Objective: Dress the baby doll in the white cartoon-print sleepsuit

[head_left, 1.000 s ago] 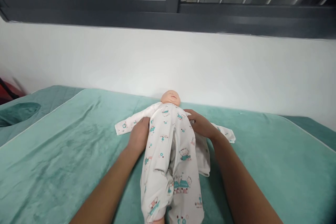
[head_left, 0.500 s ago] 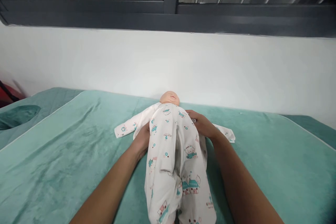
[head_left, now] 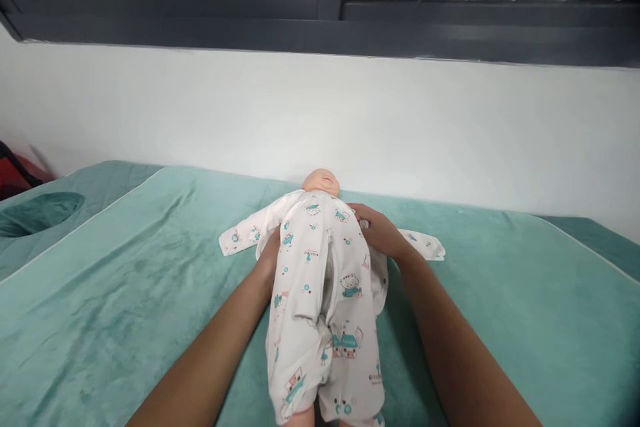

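Note:
A baby doll [head_left: 321,183] lies on its back on a teal blanket [head_left: 125,267], head toward the wall. It wears a white printed sleepsuit [head_left: 320,280] with empty sleeves spread to both sides. My left hand [head_left: 267,257] is pressed against the doll's left side, fingers tucked behind the suit. My right hand [head_left: 377,232] grips the suit's fabric at the doll's right side near the chest. The suit's front is open down the middle.
A white wall [head_left: 350,120] rises just behind the doll, with a dark-framed barred window [head_left: 330,7] above. A dark teal cushion [head_left: 35,212] lies at the far left beside something red [head_left: 13,177]. The blanket stretches out on both sides.
The doll's body and legs have shifted slightly left and lifted a little between my hands. My left hand has slid further under the suit's side. Right hand stays at the chest.

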The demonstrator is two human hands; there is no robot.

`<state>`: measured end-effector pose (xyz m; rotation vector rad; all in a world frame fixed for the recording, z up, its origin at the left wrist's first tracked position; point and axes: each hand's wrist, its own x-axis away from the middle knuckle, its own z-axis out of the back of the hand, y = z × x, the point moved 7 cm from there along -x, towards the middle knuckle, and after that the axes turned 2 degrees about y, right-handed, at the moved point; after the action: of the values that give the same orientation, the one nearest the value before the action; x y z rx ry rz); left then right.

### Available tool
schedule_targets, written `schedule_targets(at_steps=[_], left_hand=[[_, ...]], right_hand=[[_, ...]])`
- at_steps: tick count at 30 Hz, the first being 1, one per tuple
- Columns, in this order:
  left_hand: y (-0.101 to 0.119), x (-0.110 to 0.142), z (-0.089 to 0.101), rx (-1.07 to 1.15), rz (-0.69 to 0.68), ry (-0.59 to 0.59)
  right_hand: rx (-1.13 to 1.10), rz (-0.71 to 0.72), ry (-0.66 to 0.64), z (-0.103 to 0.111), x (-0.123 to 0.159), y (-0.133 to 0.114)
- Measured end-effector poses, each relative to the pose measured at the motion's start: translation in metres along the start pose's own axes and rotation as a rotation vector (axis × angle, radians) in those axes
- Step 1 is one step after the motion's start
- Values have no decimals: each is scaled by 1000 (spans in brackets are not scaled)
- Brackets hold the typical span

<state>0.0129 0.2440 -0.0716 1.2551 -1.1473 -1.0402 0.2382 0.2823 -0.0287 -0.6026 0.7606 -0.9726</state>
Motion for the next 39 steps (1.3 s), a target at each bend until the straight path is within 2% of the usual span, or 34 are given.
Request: schedule_targets(at_steps=[2, 5, 7, 8, 10, 12, 15, 18, 21, 22, 24, 29, 34, 39], left_hand=[[1, 2, 2, -88, -51, 36], [7, 9, 12, -310, -153, 182], [10, 14, 16, -395, -198, 239], [10, 16, 19, -410, -206, 255], [10, 21, 24, -401, -201, 275], [9, 31, 32, -370, -201, 283], [13, 66, 48, -327, -267, 300], [12, 123, 58, -317, -326, 246], [5, 181, 47, -376, -391, 21], [2, 196, 45, -398, -414, -4], [-2, 217, 44, -446, -446, 26], [-5, 232, 43, -581, -493, 174], [1, 237, 37, -680, -553, 171], [-1, 239, 36, -825, -601, 180]], right_hand=[[91, 21, 83, -2, 6, 0], [188, -7, 338, 5, 29, -9], [182, -19, 489, 9, 56, -29], [165, -7, 518, 8, 71, -44], [128, 43, 455, -1, 102, -80], [77, 88, 313, -19, 132, -114], [151, 117, 118, -51, 170, -148], [334, 92, 103, -74, 188, -159], [444, 45, 161, -86, 191, -158], [465, 42, 173, -88, 190, -158], [501, 57, 165, -93, 185, -160], [517, 133, 81, -99, 175, -175], [280, 110, 33, -104, 193, -190], [165, 71, 13, -112, 218, -189]])
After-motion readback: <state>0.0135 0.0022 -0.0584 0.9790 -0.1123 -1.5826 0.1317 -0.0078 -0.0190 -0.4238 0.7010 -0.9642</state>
